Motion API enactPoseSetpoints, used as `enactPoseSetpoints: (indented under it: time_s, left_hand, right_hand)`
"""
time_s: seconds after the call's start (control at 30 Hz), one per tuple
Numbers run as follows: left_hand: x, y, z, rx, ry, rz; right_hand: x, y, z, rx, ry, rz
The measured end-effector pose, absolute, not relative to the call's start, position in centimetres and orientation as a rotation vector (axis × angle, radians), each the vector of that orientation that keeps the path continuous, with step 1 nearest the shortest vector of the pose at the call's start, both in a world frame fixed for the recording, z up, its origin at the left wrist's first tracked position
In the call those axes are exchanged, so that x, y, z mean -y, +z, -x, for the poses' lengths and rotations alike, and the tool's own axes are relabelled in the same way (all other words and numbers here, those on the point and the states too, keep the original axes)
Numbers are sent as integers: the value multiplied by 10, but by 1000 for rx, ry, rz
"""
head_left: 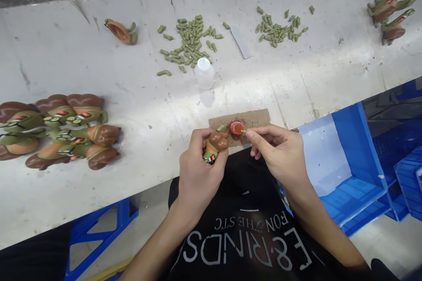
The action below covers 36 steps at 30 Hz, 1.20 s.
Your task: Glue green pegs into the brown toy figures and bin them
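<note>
My left hand (203,164) is wrapped round a green and brown toy figure (216,144), its rounded brown part up and its face toward me. Between the thumb and forefinger of my right hand (277,147) is a small green toy piece (243,131), held at the rim of a little red cup (236,127). Whether its tip touches what is in the cup I cannot tell. Under the cup lies a strip of brown cardboard (260,117), close to the table's front edge.
Loose green pieces lie in two piles, one left (191,37) and one right (277,30), with a flat grey strip (240,42) between. A white-capped bottle (205,74) stands nearer. Several figures (82,107) are grouped left. Blue crates (356,158) stand right, below the table (148,96).
</note>
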<state>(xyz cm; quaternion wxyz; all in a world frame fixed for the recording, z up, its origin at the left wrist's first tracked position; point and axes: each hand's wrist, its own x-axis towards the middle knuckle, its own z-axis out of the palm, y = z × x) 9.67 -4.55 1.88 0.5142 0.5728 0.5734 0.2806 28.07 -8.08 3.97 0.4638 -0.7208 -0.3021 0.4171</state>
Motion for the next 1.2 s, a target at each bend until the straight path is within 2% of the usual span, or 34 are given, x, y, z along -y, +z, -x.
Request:
enactPoseSetpoints:
  time_s: [0.23, 0.57, 0.8, 0.9, 1.07, 1.2]
  left_hand:
    - [45, 15, -98, -1403, 665, -1378]
    - [45, 17, -97, -1419, 652, -1372]
    - [42, 19, -99, -1391, 681, -1367]
    - [40, 26, -94, -1234, 711, -1280]
    - [32, 39, -88, -973, 687, -1154]
    - [25, 47, -91, -870, 642, -1168]
  right_hand:
    - [85, 46, -283, 772, 931, 1796]
    - [91, 42, -284, 1347, 615, 1766]
    - [98, 57, -287, 1407, 497, 1794]
    - [100, 67, -284, 1243, 612, 1793]
    - [97, 79, -276, 817, 1032, 1647]
    - [92, 81, -277, 717, 1154, 1553]
